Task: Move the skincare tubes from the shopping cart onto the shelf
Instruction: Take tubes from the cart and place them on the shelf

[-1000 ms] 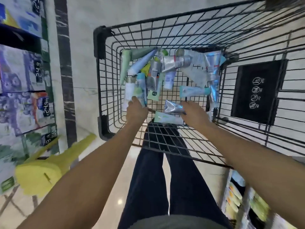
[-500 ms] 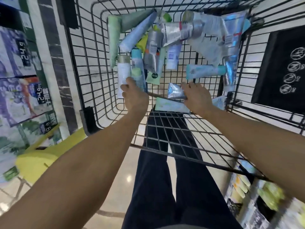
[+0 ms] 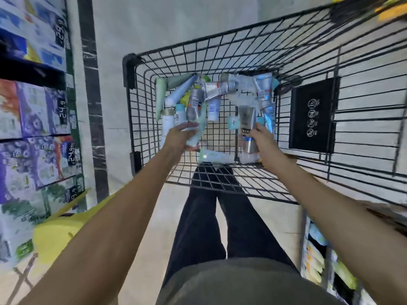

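Both my hands are inside the black wire shopping cart [image 3: 132, 69]. My left hand [image 3: 178, 137] grips a pale teal tube [image 3: 198, 130], lifted off the cart floor. My right hand [image 3: 263, 139] holds a silver-grey tube [image 3: 247, 126] upright, cap end down. Several more skincare tubes [image 3: 211, 91] lie piled against the cart's far end, and a light green tube [image 3: 214, 156] lies at the near edge of the basket floor. A shelf [image 3: 319, 256] with yellow and blue products stands low at my right.
Boxed goods with price tags fill the shelving [image 3: 39, 119] on the left. A yellow plastic stool [image 3: 59, 234] stands on the floor at lower left. A black sign plate [image 3: 312, 115] hangs on the cart's right wall. My legs stand behind the cart.
Each hand has closed on a tube and raised it from the cart floor. The silver tube now stands upright in my right hand. The camera pulled back.
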Motion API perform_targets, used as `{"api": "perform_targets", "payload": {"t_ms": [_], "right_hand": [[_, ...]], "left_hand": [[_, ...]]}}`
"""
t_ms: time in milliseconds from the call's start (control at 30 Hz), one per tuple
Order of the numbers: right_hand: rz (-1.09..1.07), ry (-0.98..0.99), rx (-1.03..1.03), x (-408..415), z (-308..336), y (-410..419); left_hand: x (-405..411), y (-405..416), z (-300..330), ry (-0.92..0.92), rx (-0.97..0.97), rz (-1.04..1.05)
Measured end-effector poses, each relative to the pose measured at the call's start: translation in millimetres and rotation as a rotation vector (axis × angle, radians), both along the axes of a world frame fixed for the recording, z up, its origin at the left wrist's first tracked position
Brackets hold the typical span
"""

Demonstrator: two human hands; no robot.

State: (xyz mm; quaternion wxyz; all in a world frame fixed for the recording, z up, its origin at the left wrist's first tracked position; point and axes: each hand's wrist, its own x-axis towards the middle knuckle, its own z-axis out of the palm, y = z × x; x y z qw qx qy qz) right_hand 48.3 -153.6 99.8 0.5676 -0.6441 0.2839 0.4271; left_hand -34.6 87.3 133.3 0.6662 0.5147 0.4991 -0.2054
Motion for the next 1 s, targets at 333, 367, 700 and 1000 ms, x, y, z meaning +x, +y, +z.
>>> {"api": "perform_targets", "payload": {"t_ms": [333, 367, 700, 1000], "right_hand": [[-0.234, -0.102, 0.253, -11, 145, -22], [-0.248, -0.104, 0.295, -12, 160, -23], [-0.265, -0.337, 0.533, -52, 277, -45], [-0.582, -0.470, 0.499, -161, 310, -53]], "left_hand": [[4, -14, 153, -0.251, -0.220, -0.031], [3, -16, 165, -0.285, -0.184, -0.070], [-11, -34, 258, -0.494, 0.172, -0.361], [-54, -67, 304, -0.602, -0.112, -0.420]]}}
